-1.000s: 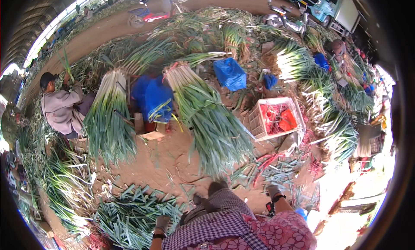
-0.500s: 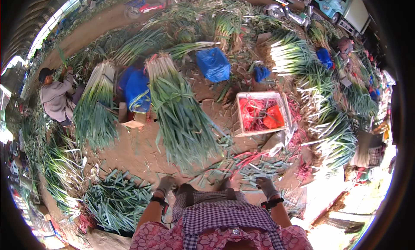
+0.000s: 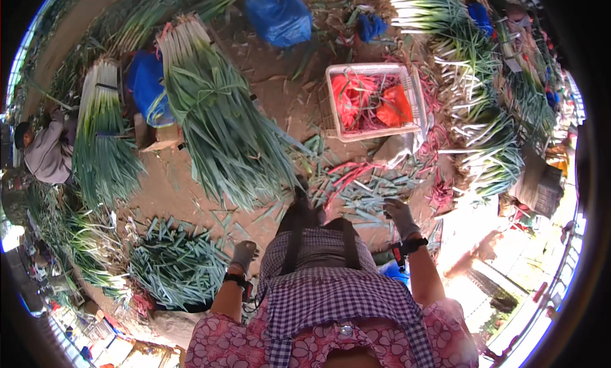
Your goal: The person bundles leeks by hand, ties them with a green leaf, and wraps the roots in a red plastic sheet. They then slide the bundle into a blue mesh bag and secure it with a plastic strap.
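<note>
My left hand (image 3: 244,253), in a pale glove, hangs beside my checked apron with loosely bent fingers and nothing visible in it. The heap of cut green leaf pieces (image 3: 175,263) lies to its left. My right hand (image 3: 400,218), also gloved, is held out to the right, fingers partly spread and holding nothing I can see. Below it, cut leaf ends (image 3: 369,201) and red ties (image 3: 344,179) litter the ground. Ahead of me lies a large bundle of leeks (image 3: 219,113), white ends pointing away. One dark shoe (image 3: 301,187) reaches the leaf tips.
A crate (image 3: 336,127) holding red plastic material stands ahead right. Rows of leeks (image 3: 471,132) line the right. Another leek bundle (image 3: 105,135) and a blue bag (image 3: 146,84) are at left, near a crouching person (image 3: 49,153). Another blue bag (image 3: 280,18) lies far ahead.
The surroundings have shifted up and left in the view. One foot has come forward toward the leek bundle. My right hand is farther forward than my left; both remain without a visible object.
</note>
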Demonstrator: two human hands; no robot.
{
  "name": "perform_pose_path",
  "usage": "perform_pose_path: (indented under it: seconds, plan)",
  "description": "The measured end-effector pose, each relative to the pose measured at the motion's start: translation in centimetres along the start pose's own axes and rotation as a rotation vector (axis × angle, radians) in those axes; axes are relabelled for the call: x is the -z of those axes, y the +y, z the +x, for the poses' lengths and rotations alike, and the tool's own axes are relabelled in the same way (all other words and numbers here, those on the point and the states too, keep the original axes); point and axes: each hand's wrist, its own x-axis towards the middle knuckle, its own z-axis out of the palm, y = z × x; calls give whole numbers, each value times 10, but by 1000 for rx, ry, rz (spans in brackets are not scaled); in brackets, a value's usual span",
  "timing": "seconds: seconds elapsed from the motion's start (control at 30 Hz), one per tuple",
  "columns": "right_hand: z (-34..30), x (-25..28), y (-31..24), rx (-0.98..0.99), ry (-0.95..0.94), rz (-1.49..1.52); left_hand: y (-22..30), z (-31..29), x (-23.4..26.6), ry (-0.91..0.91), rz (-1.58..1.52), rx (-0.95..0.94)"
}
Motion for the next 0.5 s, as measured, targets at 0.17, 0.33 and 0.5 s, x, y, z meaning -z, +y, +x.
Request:
perform_pose_path:
  seconds: [0.17,0.33,0.5]
  plan:
    - [-9,-21,21,-258,-149,-114,22,-14,-23,-26,-92,15]
    - [7,-34,21,-265,-143,-79,17,-24,-44,-79,-136,-27]
    - [40,-31,25,-109,-165,-99,-15,-33,-70,-41,-182,1]
